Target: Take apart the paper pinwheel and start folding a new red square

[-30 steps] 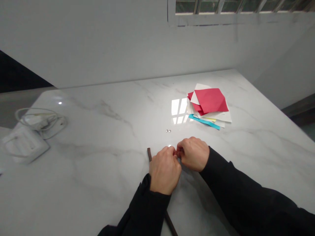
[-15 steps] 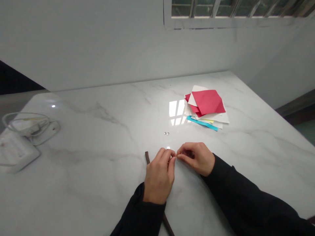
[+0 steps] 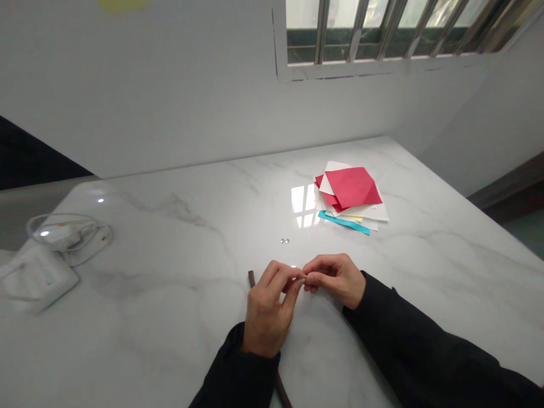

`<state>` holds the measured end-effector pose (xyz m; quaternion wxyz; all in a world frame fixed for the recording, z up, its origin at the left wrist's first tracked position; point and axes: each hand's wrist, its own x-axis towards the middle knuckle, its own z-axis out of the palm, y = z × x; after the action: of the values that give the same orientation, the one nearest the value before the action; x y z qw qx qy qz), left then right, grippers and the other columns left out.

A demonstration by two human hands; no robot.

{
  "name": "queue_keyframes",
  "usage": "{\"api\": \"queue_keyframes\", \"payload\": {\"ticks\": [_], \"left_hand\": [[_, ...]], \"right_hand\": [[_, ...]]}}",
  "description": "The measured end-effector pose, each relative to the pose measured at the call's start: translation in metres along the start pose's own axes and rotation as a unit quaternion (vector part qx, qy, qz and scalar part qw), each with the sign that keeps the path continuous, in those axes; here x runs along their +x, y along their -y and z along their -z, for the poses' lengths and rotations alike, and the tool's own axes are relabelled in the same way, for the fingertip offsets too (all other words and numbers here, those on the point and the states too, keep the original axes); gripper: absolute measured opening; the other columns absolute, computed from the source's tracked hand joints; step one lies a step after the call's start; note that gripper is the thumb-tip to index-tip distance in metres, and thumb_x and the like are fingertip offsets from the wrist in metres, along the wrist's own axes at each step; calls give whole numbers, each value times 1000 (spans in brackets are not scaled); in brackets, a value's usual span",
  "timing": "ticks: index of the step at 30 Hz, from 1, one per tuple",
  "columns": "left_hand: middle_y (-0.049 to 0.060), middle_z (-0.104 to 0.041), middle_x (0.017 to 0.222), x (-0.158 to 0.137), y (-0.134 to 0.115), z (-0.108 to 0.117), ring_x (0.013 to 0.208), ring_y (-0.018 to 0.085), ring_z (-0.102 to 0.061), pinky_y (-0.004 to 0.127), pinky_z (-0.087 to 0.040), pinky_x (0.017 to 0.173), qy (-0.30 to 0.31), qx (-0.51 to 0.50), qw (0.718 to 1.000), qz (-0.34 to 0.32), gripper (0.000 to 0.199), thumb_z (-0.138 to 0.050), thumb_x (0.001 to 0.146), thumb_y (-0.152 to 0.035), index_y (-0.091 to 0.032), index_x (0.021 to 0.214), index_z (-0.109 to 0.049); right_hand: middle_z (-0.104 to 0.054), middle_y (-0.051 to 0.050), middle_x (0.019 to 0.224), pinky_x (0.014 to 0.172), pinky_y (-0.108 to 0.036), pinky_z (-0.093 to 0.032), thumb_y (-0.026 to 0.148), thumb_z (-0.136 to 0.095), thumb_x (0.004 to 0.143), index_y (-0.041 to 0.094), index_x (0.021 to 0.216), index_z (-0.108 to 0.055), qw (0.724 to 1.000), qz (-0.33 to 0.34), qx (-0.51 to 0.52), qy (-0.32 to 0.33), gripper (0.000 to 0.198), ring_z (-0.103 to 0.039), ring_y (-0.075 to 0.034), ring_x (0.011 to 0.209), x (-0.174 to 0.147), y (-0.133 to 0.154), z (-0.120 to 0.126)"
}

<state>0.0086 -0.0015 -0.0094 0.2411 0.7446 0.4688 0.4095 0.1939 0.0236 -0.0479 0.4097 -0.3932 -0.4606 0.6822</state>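
Over the white marble-patterned table, my left hand and my right hand meet fingertip to fingertip. Both are closed in a pinch. Something tiny seems to lie between the fingertips, too small and too covered to name. Two small shiny round pieces lie side by side on the table just beyond my hands. A thin dark brown strip runs under my left hand and forearm; its far end and a near stretch show, the middle is hidden.
A stack of cut paper, red on top, with white, yellow and blue pieces, lies at the back right. At the left are a white box-like device and a coiled white cable. A wall with a barred window stands behind.
The view has tilted up slightly. My fingertips have come together, the right fingers moving in against the left ones. The two shiny pieces, the strip and the paper stay in place.
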Motion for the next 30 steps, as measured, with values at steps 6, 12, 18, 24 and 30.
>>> {"api": "queue_keyframes", "payload": {"ticks": [6, 12, 18, 24, 30], "left_hand": [[-2, -63, 85, 5, 1, 8, 75, 13, -60, 26, -52, 72, 0, -89, 995, 33, 16, -71, 96, -18, -24, 111, -72], [0, -68, 87, 6, -4, 10, 71, 12, -59, 26, -52, 69, 24, -106, 994, 8, 12, -78, 93, -21, -23, 104, -77], [0, -69, 86, 5, -1, 8, 69, 12, -60, 26, -52, 67, 3, -87, 996, -19, 12, -79, 92, -19, -22, 103, -77], [-1, -70, 84, 5, 0, 10, 71, 12, -61, 25, -52, 68, 8, -97, 995, -19, 9, -81, 91, -18, -22, 99, -77], [-1, -73, 85, 7, -4, 12, 72, 12, -62, 24, -52, 69, 17, -111, 993, -20, 9, -80, 91, -15, -21, 95, -76]], "right_hand": [[-74, -3, 73, 65, -29, -58, 55, -87, 79, 18, 84, -80, 999, 24, -25, 24, 39, -65, -14, 65, 5, 8, 9], [-73, -4, 76, 63, -28, -56, 56, -84, 83, 17, 84, -79, 995, 47, -68, 51, 39, -62, -14, 64, 1, 9, 8], [-75, -6, 82, 62, -27, -57, 48, -85, 84, 16, 87, -80, 993, 93, -64, 28, 32, -62, -13, 64, -1, 3, 5], [-74, -6, 82, 64, -27, -58, 41, -86, 85, 16, 87, -80, 993, 106, -49, 35, 26, -65, -14, 68, -1, 6, 5], [-73, -5, 77, 65, -28, -57, 42, -85, 86, 14, 87, -80, 993, 91, -47, 51, 28, -65, -14, 68, -2, 7, 7]]}}
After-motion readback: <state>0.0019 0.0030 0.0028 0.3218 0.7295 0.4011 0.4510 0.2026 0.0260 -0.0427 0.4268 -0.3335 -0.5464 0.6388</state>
